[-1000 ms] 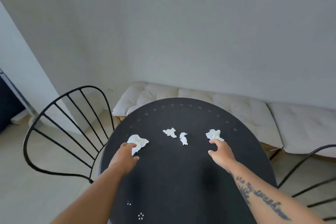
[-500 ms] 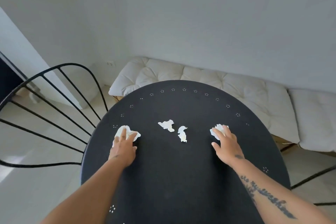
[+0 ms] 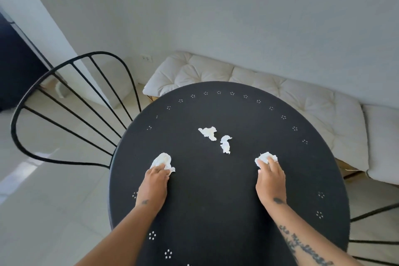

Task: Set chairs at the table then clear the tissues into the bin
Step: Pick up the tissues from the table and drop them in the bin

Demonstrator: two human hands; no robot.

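Four crumpled white paper tissues on one round black metal table (image 3: 216, 190): the first (image 3: 160, 161) under the left hand (image 3: 154, 185), the second (image 3: 264, 157) under the right hand (image 3: 271, 181), the third (image 3: 208, 133) and fourth (image 3: 225, 144) loose near the middle; two hands; two black wire-backed metal chairs, one (image 3: 71, 112) at left, one (image 3: 375, 242) partly visible at right; two cream tufted fabric cushions (image 3: 259, 93) (image 3: 383, 142); one white wall socket (image 3: 147, 58).

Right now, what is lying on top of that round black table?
Four crumpled tissues lie on the table: two loose ones mid-table, one under the left hand, one under the right hand. The fingers cover part of each outer tissue.
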